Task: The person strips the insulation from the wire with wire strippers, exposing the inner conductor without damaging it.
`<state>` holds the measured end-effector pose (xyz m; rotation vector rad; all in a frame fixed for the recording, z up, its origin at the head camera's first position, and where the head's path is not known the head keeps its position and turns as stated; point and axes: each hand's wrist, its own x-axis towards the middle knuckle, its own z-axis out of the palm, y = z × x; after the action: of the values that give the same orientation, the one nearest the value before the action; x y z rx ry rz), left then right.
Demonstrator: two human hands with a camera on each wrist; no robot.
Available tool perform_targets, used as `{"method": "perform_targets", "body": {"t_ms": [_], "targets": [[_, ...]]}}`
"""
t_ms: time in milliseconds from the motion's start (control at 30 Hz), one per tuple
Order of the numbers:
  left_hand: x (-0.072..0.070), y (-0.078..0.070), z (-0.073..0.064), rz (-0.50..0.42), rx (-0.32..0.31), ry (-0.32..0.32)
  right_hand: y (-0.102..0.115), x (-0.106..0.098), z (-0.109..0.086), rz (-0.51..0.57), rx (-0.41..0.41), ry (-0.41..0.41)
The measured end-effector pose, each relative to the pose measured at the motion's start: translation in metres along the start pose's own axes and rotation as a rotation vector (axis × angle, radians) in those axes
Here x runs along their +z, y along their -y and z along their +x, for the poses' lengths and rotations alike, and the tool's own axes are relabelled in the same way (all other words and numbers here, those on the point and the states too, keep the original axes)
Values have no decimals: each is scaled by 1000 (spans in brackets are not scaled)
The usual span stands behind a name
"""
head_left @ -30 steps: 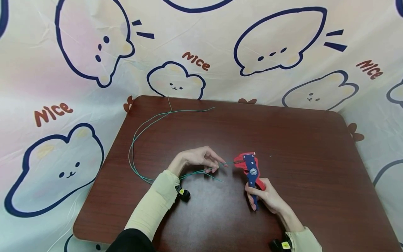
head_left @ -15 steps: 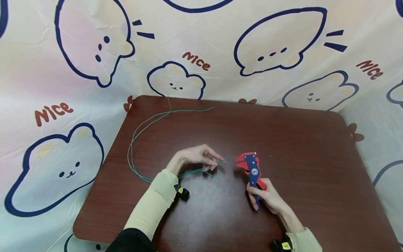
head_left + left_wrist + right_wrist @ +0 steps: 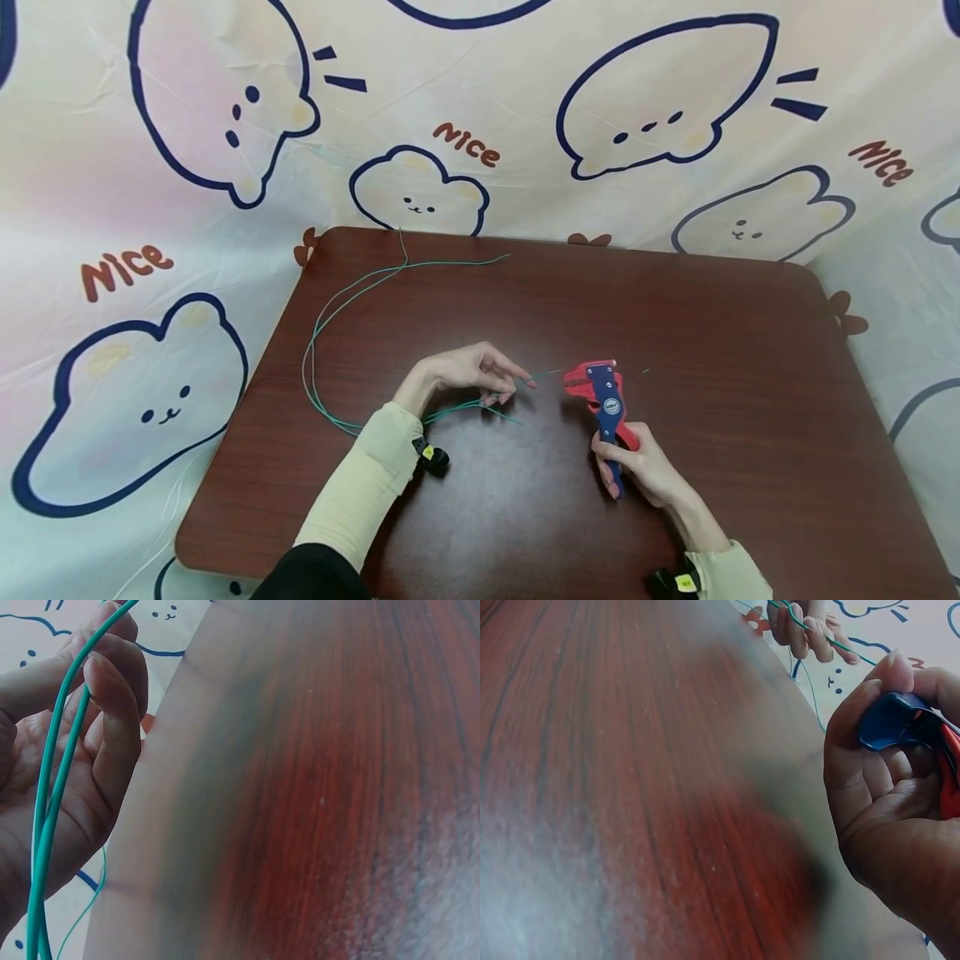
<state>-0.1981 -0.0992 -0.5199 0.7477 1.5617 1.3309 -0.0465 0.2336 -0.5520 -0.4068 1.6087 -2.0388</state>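
Observation:
My left hand (image 3: pixel 476 371) pinches a green wire (image 3: pixel 450 410) between its fingertips in the head view. The wire's end (image 3: pixel 551 372) points right, a short gap from the jaws of a red and blue wire stripper (image 3: pixel 611 407). Its handles lie in my right hand (image 3: pixel 641 467), whose fingers curl round them. Another green wire end sticks out below the left hand. In the left wrist view, two green strands (image 3: pixel 56 765) run across the palm and past the fingers. The right wrist view shows only the blue handle end (image 3: pixel 889 724) and some red of the tool.
Loops of the wire lie on the left part of the brown table (image 3: pixel 720 350), and one strand reaches its far edge. A tiny green scrap (image 3: pixel 646 370) lies right of the stripper. A patterned cloth (image 3: pixel 525 83) hangs behind the table.
The wire's end has come out of the wire stripper's jaws. My right hand has shifted slightly right with the tool, and my left hand slightly left with the wire.

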Motion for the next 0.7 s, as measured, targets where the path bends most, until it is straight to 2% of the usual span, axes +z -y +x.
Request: {"method": "perform_targets", "body": {"t_ms": [67, 333, 700], "targets": [[0, 0, 0, -6, 1, 2, 0, -1, -1, 3, -6, 1], [-1, 0, -1, -8, -4, -5, -2, -9, -9, 10, 60, -41], [0, 0, -1, -18, 1, -10, -1, -24, -22, 11, 60, -47]]}}
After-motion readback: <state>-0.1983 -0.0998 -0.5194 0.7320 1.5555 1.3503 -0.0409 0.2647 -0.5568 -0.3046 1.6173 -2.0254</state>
